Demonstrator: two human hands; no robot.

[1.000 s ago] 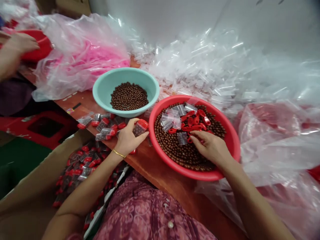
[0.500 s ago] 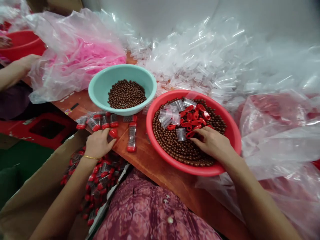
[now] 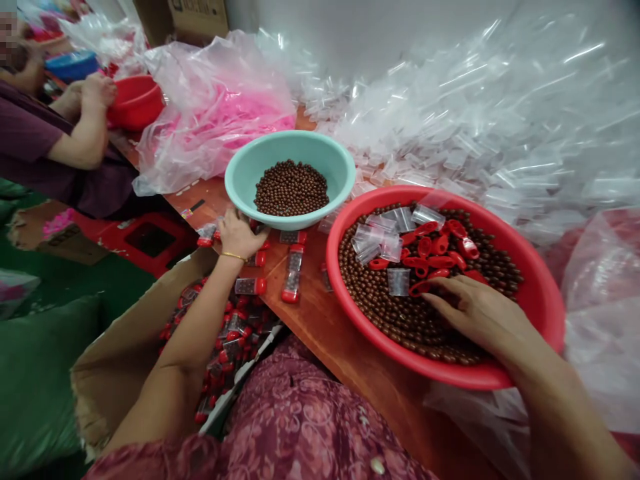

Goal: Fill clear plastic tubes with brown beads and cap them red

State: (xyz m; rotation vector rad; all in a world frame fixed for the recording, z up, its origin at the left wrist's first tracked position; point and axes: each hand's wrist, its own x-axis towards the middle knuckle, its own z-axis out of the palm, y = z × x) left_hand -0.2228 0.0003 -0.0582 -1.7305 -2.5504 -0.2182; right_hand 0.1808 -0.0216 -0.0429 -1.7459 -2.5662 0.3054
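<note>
Left hand [image 3: 239,235] moved to filled tubes [image 3: 293,273], fingers hidden; right hand [image 3: 480,313] fingers unclear.

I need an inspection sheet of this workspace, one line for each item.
Surface: wooden table, crowded.
Job's things: red basin with brown beads, red caps and clear tubes; teal bowl of beads; filled tubes on the table.
Clutter: plastic bags, heap of empty tubes, carton of filled tubes.
Hands: left hand on filled tubes; right hand in the basin.
Cables: nothing seen.
Surroundings: another person at left.
</note>
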